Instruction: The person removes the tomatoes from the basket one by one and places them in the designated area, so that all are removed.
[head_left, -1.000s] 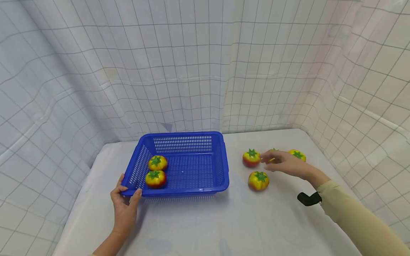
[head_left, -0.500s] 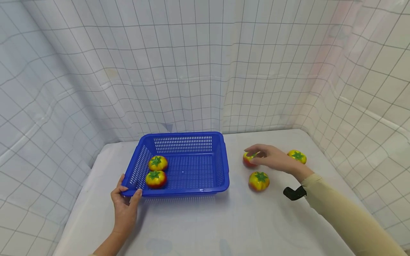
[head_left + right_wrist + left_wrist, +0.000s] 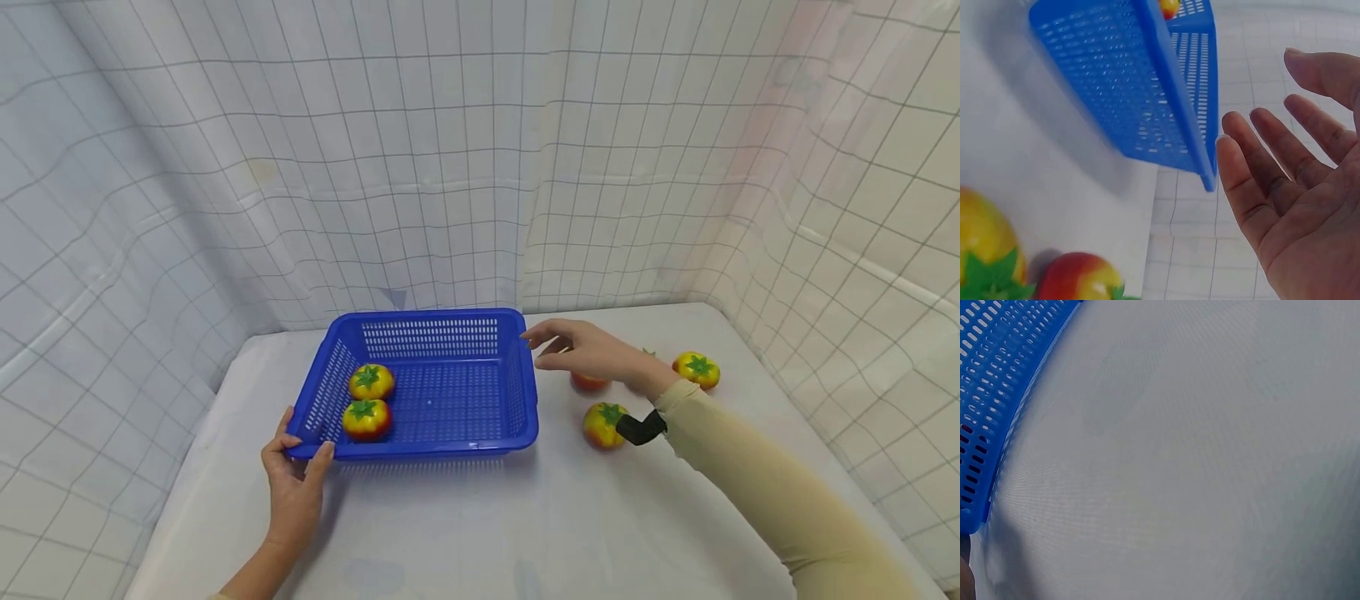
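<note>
Head view shows a blue basket [image 3: 427,451] on the left half of a white table [image 3: 450,533], its long sides running left to right. Two fruits [image 3: 367,420] [image 3: 371,382], yellow and red with green leaf tops, sit inside at the left, one just beyond the other. A small pale mark on the near rim is too small to read.

The left hand [image 3: 292,492] grips the basket's near left corner, thumb on the near rim and fingers bent round the left side. Left wrist view catches only the basket's slotted wall and a sliver of skin.

The right hand [image 3: 581,348] hovers at the basket's right rim. Right wrist view shows its thumb and fingers apart and gently bent, palm bare, with hold of nothing; whether a fingertip touches the rim, one cannot tell.

Right of the basket lie more fruits: one [image 3: 588,383] partly behind the right hand, one mostly hidden by the wrist, one at the far right [image 3: 696,370], and a nearer one [image 3: 600,427] partly covered by a black attachment [image 3: 641,428] below the beige sleeve [image 3: 750,467]. A grid-lined curtain [image 3: 420,167] surrounds the far side.
</note>
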Tool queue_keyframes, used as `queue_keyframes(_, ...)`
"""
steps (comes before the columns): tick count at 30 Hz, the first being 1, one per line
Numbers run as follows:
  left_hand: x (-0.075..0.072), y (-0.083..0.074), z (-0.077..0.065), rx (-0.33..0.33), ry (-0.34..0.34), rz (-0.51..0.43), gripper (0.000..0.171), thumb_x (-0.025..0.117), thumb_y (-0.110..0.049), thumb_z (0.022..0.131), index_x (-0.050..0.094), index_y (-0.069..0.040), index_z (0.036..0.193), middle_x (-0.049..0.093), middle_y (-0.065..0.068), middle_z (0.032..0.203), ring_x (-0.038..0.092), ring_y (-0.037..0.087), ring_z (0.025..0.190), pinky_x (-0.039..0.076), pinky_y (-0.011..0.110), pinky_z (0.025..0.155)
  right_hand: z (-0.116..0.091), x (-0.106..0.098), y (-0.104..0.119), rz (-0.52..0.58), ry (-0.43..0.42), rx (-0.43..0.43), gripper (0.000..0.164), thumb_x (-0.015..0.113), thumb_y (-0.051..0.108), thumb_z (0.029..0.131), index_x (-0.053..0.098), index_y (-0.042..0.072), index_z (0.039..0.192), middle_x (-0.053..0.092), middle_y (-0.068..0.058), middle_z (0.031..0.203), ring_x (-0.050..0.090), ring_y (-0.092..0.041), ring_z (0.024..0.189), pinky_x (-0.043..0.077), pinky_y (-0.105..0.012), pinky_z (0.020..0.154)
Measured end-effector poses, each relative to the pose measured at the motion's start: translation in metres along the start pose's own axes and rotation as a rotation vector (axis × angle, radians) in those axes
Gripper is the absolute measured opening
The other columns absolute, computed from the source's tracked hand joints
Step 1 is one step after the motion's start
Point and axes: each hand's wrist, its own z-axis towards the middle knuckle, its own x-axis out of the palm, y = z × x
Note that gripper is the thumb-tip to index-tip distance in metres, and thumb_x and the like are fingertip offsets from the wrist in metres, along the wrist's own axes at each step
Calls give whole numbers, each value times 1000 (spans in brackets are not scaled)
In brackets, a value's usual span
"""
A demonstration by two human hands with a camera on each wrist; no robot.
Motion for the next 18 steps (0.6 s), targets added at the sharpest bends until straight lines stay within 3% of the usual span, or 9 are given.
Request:
queue_keyframes(4,1,0,-1,8,-3,-2,41,60,-7,104,23,-18,118,11,-7,169,17,31,152,39,8,100,12,5,9,-15,31,-62,43,71,33,98,60,23,138,63,-5,134,63,-19,114,53,-42,96)
queue_keyframes(8,1,0,-1,4,-7,4,41,60,-8,104,23,-18,118,12,-8,168,17,31,152,39,8,99,23,9,14,-24,53,-114,45,72,33,97,59,22,138,64,1,129,62,-20,114,52,-40,98)
queue_keyframes(18,0,1,0,-16,-15,34,41,60,-9,104,23,-19,119,12,-12,168,21,33,150,40,6,95,48,21,32,-62,90,-126,50,72,38,95,57,24,141,63,4,132,62,-15,118,54,-39,96)
